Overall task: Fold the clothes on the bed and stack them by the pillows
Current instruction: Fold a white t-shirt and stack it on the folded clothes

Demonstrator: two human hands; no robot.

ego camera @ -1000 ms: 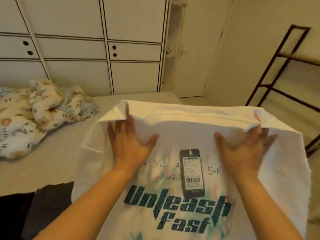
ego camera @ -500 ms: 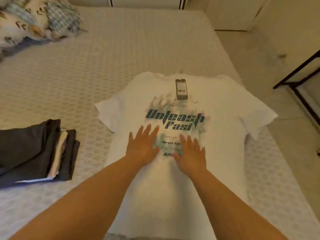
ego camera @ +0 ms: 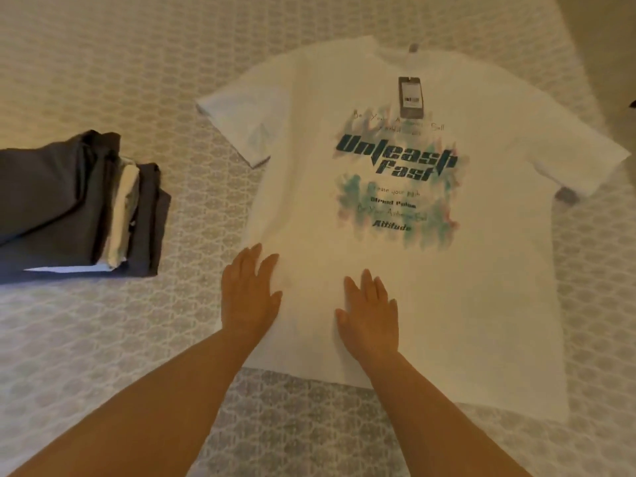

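head cam | looks steeply down | close over bed (ego camera: pixel 103 339)

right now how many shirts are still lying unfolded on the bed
1: the white printed t-shirt lies spread flat, front up, under both hands. The folded stack lies to its left; more clothes may be out of view.

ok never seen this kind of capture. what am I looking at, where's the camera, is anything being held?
There is no robot here: a person folds laundry with bare hands. The one camera sits on the person's head and looks forward and down, so the arms come in from the bottom edge. A white T-shirt with a teal print lies spread face up on the patterned bed, with a grey hang tag near its collar. The left hand and the right hand lie flat on the shirt's lower part, fingers straight. Neither has a grip on anything. A stack of folded dark and pale clothes sits to the left.
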